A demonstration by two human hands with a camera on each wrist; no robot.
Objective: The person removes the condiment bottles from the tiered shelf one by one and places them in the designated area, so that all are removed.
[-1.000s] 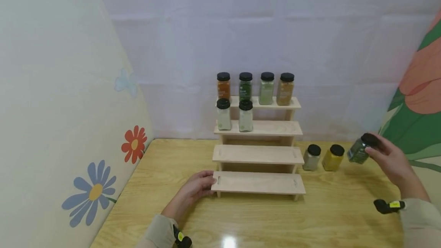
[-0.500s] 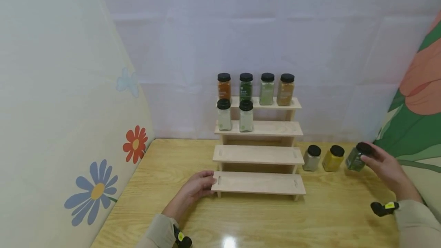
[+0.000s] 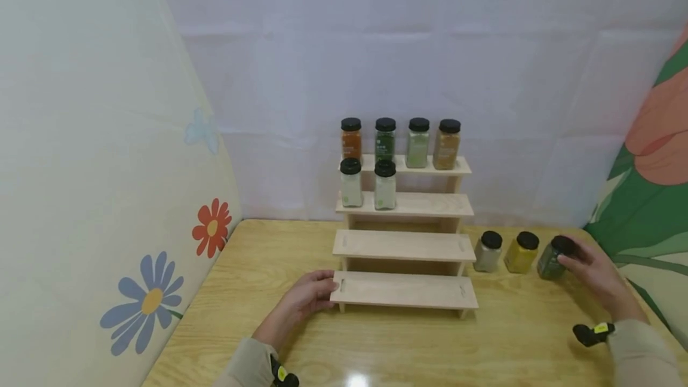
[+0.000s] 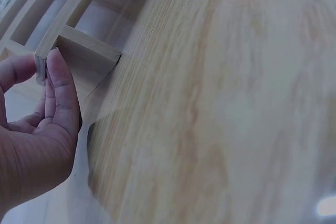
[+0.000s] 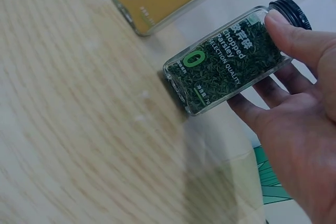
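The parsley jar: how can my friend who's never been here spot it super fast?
Find the stepped wooden rack on the table, then look to its right in the head view. Past the greyish jar and the yellow jar comes the parsley jar, last in line. Unlike its neighbours, it shows dark green flakes and is gripped by the right hand.

Jar (image 3: 550, 263): clear glass, black lid (image 5: 290, 13) on and uppermost, dark green flakes (image 5: 226, 66) inside, white "Chopped Parsley" lettering (image 5: 231, 46); showed at right of head view. Rack (image 3: 404, 245): pale wood, four stepped shelves (image 3: 404, 289), stood upright, lower middle of frame.
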